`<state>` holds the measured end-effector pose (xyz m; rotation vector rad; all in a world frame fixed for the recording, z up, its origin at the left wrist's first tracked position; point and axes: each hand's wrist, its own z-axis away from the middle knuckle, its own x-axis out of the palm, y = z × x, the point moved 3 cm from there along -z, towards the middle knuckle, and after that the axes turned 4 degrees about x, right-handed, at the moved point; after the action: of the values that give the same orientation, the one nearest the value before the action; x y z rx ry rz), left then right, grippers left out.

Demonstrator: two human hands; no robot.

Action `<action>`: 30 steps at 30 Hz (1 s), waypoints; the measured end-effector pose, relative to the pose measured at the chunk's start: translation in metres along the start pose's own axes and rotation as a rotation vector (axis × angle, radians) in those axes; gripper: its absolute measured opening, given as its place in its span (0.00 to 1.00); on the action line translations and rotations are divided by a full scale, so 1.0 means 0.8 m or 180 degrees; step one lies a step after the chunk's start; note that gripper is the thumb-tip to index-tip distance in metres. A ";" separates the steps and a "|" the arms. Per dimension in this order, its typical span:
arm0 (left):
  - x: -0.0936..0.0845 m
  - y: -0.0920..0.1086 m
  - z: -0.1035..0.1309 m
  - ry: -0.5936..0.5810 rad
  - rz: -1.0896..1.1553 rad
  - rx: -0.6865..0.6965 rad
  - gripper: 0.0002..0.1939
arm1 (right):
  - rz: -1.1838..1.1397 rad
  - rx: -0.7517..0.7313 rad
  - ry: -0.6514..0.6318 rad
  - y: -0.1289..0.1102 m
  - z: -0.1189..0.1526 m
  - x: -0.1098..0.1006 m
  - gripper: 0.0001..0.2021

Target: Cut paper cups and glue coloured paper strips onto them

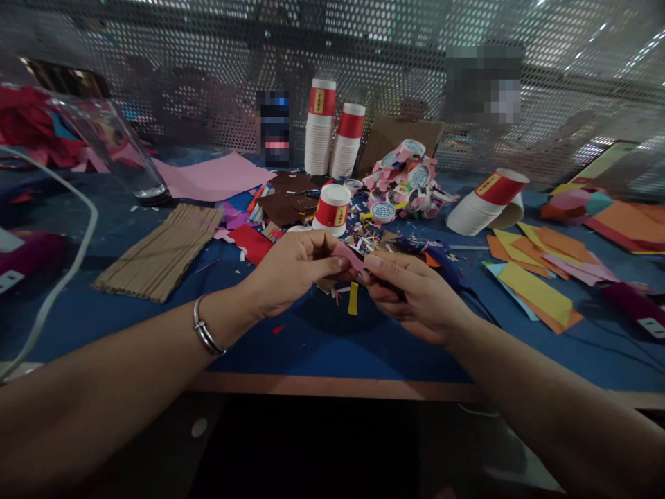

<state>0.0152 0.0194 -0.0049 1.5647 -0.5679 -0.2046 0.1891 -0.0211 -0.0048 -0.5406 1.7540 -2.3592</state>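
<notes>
Presently pinching pink paper piece (pixel 351 256) at its nine-o'clock end with left hand (pixel 296 270). Adjoining its three-o'clock end with fingertips of right hand (pixel 418 294); cannot tell whether gripping it. Backed at twelve o'clock by red-and-white paper cup (pixel 332 206).

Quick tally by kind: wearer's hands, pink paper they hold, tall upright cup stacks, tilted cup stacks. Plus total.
Hands: 2 (left hand, right hand)
Held pink paper: 1
Tall upright cup stacks: 2
Tilted cup stack: 1
Total: 6
</notes>
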 end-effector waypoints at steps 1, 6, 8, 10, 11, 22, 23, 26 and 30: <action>0.000 -0.001 0.000 -0.0010 -0.0029 -0.0019 0.05 | -0.0013 0.0019 -0.0004 0.001 -0.001 0.000 0.21; 0.001 -0.003 0.001 -0.0047 -0.0096 -0.0022 0.06 | -0.0031 0.0054 0.0014 0.004 0.000 0.000 0.21; 0.002 -0.002 0.001 -0.0022 -0.0105 0.0006 0.05 | -0.0037 0.0022 0.0026 0.003 0.001 0.000 0.22; 0.002 -0.001 0.001 0.0018 -0.0124 0.0020 0.04 | -0.0051 -0.0005 0.0049 0.002 0.002 0.001 0.22; 0.002 0.000 0.002 0.0027 -0.0133 0.0023 0.05 | -0.0059 -0.0008 0.0059 0.002 0.002 0.001 0.22; 0.005 0.004 0.000 -0.0084 -0.0478 0.0148 0.03 | -0.0211 0.0127 0.0118 0.004 0.001 0.000 0.21; 0.005 0.005 -0.001 -0.0083 -0.0526 0.0185 0.02 | -0.0219 0.0111 0.0122 0.003 0.001 0.000 0.22; 0.006 0.006 -0.001 -0.0064 -0.0582 0.0234 0.01 | -0.0238 0.0028 0.0145 0.002 0.000 0.002 0.23; 0.007 0.007 -0.002 0.0027 -0.0452 0.0199 0.02 | -0.0312 -0.0093 0.0234 0.000 -0.002 0.003 0.24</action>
<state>0.0192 0.0183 0.0020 1.6675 -0.4605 -0.2900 0.1864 -0.0205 -0.0049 -0.5633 1.8359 -2.4523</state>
